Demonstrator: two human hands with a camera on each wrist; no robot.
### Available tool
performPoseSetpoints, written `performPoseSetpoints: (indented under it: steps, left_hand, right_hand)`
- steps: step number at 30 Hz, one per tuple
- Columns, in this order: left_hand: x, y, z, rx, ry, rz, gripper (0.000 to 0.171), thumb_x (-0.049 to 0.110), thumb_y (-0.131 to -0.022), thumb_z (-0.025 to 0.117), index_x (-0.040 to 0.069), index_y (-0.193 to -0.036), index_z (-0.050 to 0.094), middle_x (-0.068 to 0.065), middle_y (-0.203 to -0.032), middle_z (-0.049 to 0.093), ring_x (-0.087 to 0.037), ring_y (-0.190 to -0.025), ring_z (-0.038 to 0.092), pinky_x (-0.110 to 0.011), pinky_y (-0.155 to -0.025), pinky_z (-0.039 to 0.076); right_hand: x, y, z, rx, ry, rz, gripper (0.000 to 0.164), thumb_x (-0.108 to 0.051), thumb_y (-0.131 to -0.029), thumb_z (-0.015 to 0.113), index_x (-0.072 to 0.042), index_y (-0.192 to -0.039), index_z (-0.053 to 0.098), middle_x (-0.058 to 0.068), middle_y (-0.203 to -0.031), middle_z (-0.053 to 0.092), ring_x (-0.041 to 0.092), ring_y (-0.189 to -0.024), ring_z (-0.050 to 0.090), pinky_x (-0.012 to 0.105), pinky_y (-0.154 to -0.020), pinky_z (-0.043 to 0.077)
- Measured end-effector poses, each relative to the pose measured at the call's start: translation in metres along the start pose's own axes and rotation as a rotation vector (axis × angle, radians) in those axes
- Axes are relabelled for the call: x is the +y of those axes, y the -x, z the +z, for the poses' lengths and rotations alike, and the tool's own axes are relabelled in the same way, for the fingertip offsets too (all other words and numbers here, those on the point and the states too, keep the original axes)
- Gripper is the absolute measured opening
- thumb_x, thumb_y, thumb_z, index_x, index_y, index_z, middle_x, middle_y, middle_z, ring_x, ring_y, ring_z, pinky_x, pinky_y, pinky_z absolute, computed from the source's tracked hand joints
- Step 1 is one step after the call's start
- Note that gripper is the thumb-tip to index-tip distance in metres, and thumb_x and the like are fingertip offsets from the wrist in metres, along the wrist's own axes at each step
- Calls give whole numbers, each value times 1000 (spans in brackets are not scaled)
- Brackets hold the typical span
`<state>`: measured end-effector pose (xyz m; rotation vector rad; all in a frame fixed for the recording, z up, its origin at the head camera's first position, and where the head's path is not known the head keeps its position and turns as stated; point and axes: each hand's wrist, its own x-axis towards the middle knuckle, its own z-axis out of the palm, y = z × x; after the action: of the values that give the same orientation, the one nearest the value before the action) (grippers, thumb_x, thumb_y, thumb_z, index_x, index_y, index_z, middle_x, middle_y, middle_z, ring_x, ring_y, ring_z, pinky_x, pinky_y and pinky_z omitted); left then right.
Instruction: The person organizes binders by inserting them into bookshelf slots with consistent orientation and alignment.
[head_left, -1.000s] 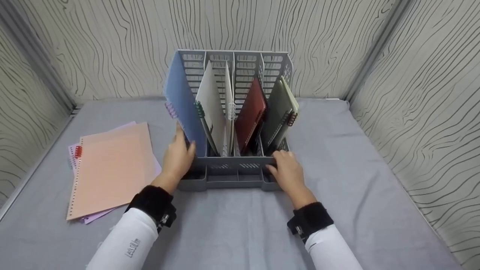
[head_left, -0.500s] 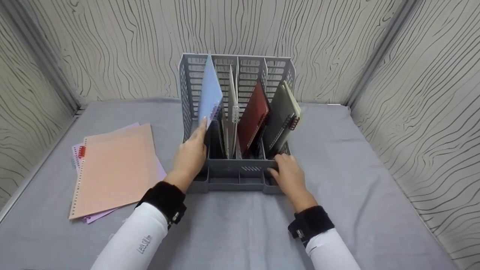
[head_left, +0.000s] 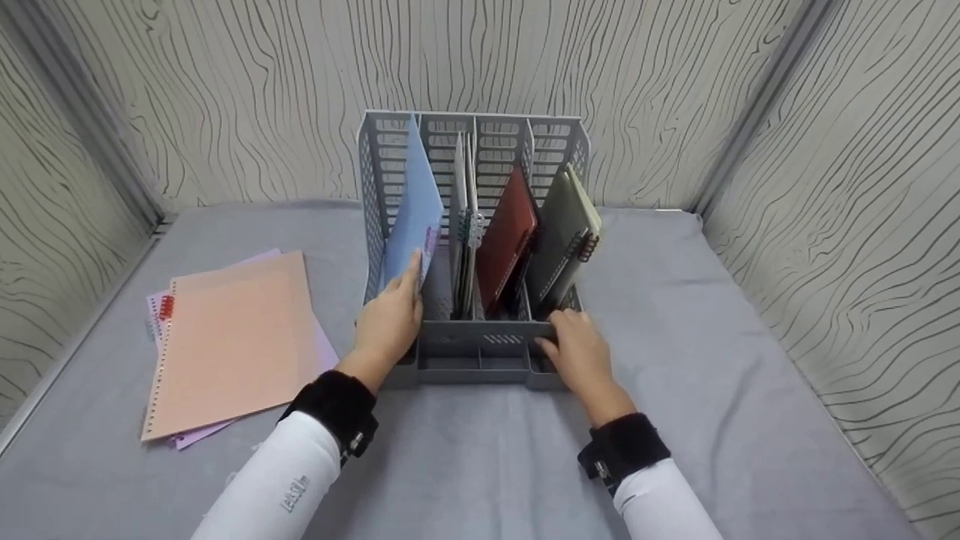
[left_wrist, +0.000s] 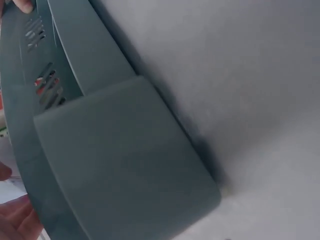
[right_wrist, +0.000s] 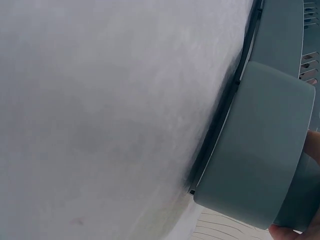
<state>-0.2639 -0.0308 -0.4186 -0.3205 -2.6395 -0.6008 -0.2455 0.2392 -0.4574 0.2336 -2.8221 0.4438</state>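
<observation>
A grey desk file organizer (head_left: 450, 349) with upright compartments stands on the cloth. My left hand (head_left: 390, 316) holds the lower front of a blue coil-bound notebook (head_left: 414, 206), which leans to the right in the leftmost part. In the left wrist view the left fingers (left_wrist: 19, 218) show beyond the organizer's front wall. The right hand (head_left: 579, 346) grips the organizer's front rim at the right end. White notebooks (head_left: 463, 187) stand nearly upright, one with a green coil. Red (head_left: 508, 236) and dark green (head_left: 551, 236) notebooks fill the compartments to the right.
Peach (head_left: 232, 345) and purple (head_left: 328, 349) punched covers lie stacked at the left, with a red coil (head_left: 167, 307) on their edge. Small trays (head_left: 457, 360) line the organizer's front. A patterned wall (head_left: 300, 90) rises behind the table (head_left: 712, 322).
The left hand has shifted right, taking the blue notebook from the organizer's left side to a right lean. The green-coiled notebook has swung upright against the white one. The right hand keeps its place.
</observation>
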Motion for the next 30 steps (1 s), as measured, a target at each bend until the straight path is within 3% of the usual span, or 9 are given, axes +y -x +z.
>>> performPoseSetpoints:
  steps: [5,10,12,16,19,24,27,30]
  left_hand:
    - [-7,3,-8,-15,39,-24,68,15,-90,59,14,-148,23,-16,-126,56,-27,-61,59,-42,-57,50]
    - [-20,14,-16,-13,59,-31,69,17,-90,60,11,-148,22,-19,-126,54,-28,-61,58,-42,-53,49]
    - [-29,20,-22,-11,60,-41,69,19,-90,60,11,-148,23,-20,-126,54,-28,-61,58,-41,-52,49]
    - [-58,33,-39,-1,53,-96,66,27,-91,59,10,-146,27,-23,-124,55,-36,-85,61,-47,-67,51]
    - [-92,45,-57,-15,31,-170,63,30,-93,55,7,-145,29,-25,-129,50,-42,-109,52,-54,-85,44]
    - [-158,72,-90,-75,-54,-370,64,27,-93,52,-2,-143,24,-33,-133,39,-52,-115,40,-62,-89,36]
    - [-188,90,-105,-184,-112,-540,72,34,-92,52,-7,-142,18,-40,-127,33,-57,-110,37,-65,-84,37]
    - [-206,102,-113,-322,-130,-682,84,45,-90,53,-11,-139,15,-43,-120,30,-58,-107,35,-64,-81,38]
  right_hand:
    - [-3,0,0,18,31,-5,22,-24,-83,70,-9,-91,55,5,-90,56,23,-87,51,40,-69,46]
    - [-7,-2,0,24,22,-32,23,-24,-83,70,-8,-90,55,5,-89,57,24,-86,51,41,-69,46]
    - [-8,-2,1,23,17,-35,23,-23,-83,70,-8,-89,55,6,-88,57,24,-85,51,41,-68,46]
    - [-11,-3,0,24,7,-33,22,-23,-83,70,-9,-88,54,6,-88,57,25,-85,50,41,-68,45]
    - [-12,-5,-1,26,3,-41,22,-23,-83,70,-9,-87,54,6,-88,57,25,-85,50,41,-68,44]
    - [-13,-9,-1,19,4,-50,22,-23,-83,70,-9,-88,54,6,-88,57,25,-84,49,41,-67,43]
    - [-12,-9,-2,12,1,-41,22,-23,-84,69,-8,-89,54,7,-89,57,26,-85,49,41,-68,43]
    - [-8,-9,-4,7,9,-28,22,-23,-84,69,-8,-90,55,8,-91,58,26,-87,49,41,-69,44]
